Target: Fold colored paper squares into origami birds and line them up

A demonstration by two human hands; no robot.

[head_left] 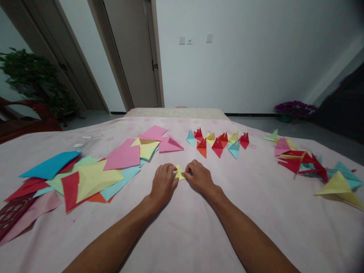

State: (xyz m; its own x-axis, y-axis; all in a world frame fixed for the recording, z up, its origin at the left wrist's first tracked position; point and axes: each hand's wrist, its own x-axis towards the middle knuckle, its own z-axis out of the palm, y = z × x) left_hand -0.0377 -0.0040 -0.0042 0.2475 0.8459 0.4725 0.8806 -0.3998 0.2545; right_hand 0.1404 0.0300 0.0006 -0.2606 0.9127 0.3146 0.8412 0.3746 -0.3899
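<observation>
A small piece of folded yellow paper (pixel 179 173) lies on the pink tablecloth (pixel 182 223) between my two hands. My left hand (pixel 164 182) is closed at its left side, the fingertips bent onto the paper's edge. From the right, my right hand (pixel 199 176) pinches the opposite edge between thumb and fingers. Part of the paper is hidden under the fingertips. Just beyond my hands stand several small folded paper cranes (pixel 217 146) in two rows, coloured red, orange, yellow and light blue.
Loose coloured sheets (pixel 99 178) overlap in a pile at the left. Nearer the middle lies a folded pink paper (pixel 170 145). More folded pieces, including a yellow one (pixel 338 186), are heaped at the right. A leafy plant (pixel 31 76) stands beyond the table's left side.
</observation>
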